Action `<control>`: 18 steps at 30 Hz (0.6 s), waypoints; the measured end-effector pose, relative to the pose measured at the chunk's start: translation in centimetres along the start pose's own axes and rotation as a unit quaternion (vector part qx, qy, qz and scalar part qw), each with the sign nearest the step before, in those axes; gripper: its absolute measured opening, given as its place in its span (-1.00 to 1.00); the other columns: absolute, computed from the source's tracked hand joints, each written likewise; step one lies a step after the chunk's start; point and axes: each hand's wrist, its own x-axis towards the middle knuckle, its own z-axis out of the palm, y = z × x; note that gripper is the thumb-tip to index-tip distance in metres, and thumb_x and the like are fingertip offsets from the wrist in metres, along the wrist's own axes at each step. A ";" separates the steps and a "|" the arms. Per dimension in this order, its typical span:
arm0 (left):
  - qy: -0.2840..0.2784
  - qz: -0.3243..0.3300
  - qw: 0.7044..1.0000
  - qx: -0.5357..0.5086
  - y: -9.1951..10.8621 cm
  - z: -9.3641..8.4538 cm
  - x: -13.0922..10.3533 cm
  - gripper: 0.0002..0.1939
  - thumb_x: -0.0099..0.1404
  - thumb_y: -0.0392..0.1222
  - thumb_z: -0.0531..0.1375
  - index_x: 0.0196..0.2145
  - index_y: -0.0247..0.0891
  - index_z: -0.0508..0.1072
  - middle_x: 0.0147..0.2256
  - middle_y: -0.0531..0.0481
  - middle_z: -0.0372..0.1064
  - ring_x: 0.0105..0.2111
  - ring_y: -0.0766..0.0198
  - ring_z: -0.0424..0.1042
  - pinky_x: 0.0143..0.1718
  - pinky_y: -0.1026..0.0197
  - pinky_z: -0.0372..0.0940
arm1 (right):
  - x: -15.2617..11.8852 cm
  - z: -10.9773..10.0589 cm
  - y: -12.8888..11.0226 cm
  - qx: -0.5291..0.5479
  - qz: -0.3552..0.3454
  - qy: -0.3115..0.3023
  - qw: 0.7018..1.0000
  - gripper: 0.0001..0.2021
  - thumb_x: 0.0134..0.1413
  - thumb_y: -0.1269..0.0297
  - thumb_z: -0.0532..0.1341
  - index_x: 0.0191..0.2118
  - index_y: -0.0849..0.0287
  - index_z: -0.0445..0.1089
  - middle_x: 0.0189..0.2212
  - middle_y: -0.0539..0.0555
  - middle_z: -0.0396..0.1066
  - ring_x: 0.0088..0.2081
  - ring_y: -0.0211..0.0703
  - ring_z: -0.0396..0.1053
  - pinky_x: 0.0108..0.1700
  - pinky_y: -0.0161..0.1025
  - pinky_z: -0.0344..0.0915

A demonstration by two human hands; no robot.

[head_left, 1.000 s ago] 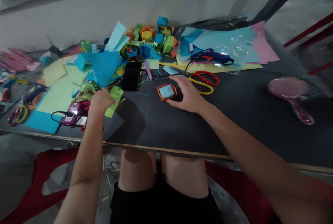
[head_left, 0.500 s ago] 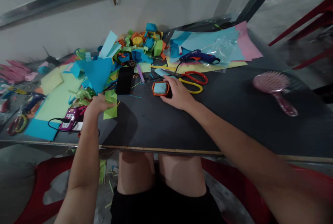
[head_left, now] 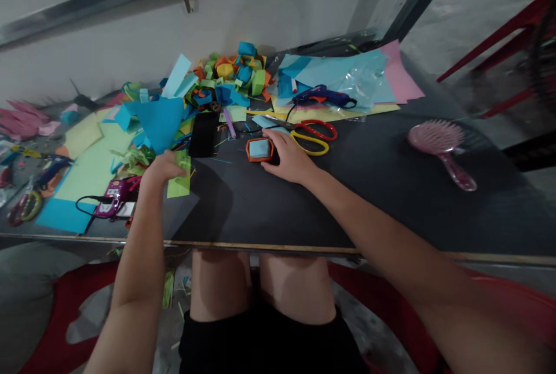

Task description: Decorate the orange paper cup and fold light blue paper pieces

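Observation:
A small orange paper box with a light blue top (head_left: 259, 149) rests on the dark table. Around its right side curves my right hand (head_left: 289, 157), thumb and fingers apart. Behind that hand lie scissors with red and yellow handles (head_left: 316, 137). My left hand (head_left: 162, 168) is over the left edge of a green paper piece (head_left: 179, 184), beside a blue paper cone (head_left: 160, 122); its fingers are partly hidden, and whether they hold anything does not show. A black phone (head_left: 204, 135) lies between the hands, farther back.
Folded paper pieces (head_left: 226, 71) are heaped near the wall. A blue glue gun (head_left: 325, 96) lies on coloured sheets (head_left: 393, 109). A pink hairbrush (head_left: 443, 145) is at the right, a purple device with a cable (head_left: 112, 197) at the left. The table's front edge (head_left: 260, 247) crosses above my legs.
The whole view has shifted slightly, so the table items appear farther left. Both hands stay in nearly the same places relative to the box and the green paper.

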 end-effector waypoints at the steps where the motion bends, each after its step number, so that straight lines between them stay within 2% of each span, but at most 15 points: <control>1: -0.004 0.019 1.000 0.016 0.1 -0.2 0.5 -0.38 0.03 -0.08 0.30 0.04 -0.42 0.42 -0.06 -0.28 0.49 -0.06 -0.04 0.49 -0.20 0.25 0.34 | 0.0 0.0 0.1 -0.001 0.000 -0.003 1.000 -0.24 -0.01 0.22 0.24 0.32 0.19 0.01 0.20 0.29 0.20 0.23 0.22 0.17 0.25 0.19 0.18; 3: 0.018 0.039 0.998 0.036 0.6 -0.8 1.6 -0.58 0.17 -0.14 0.18 -0.05 -0.40 0.49 -0.08 -0.30 0.50 -0.05 -0.07 0.48 -0.14 0.20 0.33 | 0.1 0.1 0.2 -0.002 -0.001 -0.008 1.000 -0.22 -0.01 0.19 0.25 0.32 0.22 0.01 0.20 0.30 0.19 0.23 0.23 0.17 0.26 0.18 0.17; 6: 0.107 0.004 0.994 0.019 1.7 -1.4 3.4 -0.56 0.30 -0.09 0.05 -0.01 -0.43 0.46 -0.01 -0.36 0.46 -0.01 -0.11 0.45 -0.11 0.12 0.33 | 0.2 0.1 0.2 0.000 -0.005 -0.008 1.000 -0.22 -0.01 0.19 0.25 0.33 0.22 0.00 0.20 0.30 0.19 0.23 0.23 0.17 0.27 0.18 0.17; 7: 0.115 -0.009 0.993 0.019 2.0 -1.5 3.8 -0.54 0.30 -0.05 0.05 -0.01 -0.45 0.45 -0.02 -0.38 0.46 -0.02 -0.14 0.45 -0.12 0.10 0.33 | 0.2 0.1 0.2 0.000 -0.005 -0.009 1.000 -0.21 -0.01 0.19 0.25 0.33 0.21 0.00 0.20 0.30 0.19 0.23 0.23 0.17 0.27 0.18 0.17; 12: 0.076 -0.039 0.996 0.029 2.7 -1.0 3.9 -0.51 0.23 0.08 0.15 -0.13 -0.43 0.52 -0.10 -0.42 0.48 -0.06 -0.23 0.45 -0.16 0.04 0.34 | 0.2 0.2 0.3 0.003 -0.003 -0.013 1.000 -0.22 0.01 0.16 0.24 0.34 0.13 -0.03 0.21 0.26 0.17 0.25 0.23 0.15 0.26 0.22 0.17; 15: 0.128 -0.043 0.991 -0.009 2.7 -0.7 3.6 -0.53 0.32 -0.01 0.04 -0.05 -0.47 0.47 -0.08 -0.47 0.46 -0.04 -0.23 0.43 -0.10 -0.03 0.31 | 0.2 0.3 0.4 0.003 -0.006 -0.018 1.000 -0.22 0.02 0.15 0.24 0.34 0.10 -0.04 0.22 0.25 0.17 0.26 0.23 0.14 0.25 0.22 0.18; 18: 0.208 -0.004 0.977 -0.054 3.2 -0.5 4.6 -0.56 0.36 -0.18 -0.04 0.08 -0.44 0.38 -0.01 -0.42 0.42 0.02 -0.16 0.39 0.01 -0.04 0.26 | 0.2 0.3 0.3 0.003 -0.010 -0.016 1.000 -0.22 0.01 0.17 0.24 0.34 0.12 -0.02 0.22 0.25 0.18 0.25 0.22 0.15 0.26 0.20 0.17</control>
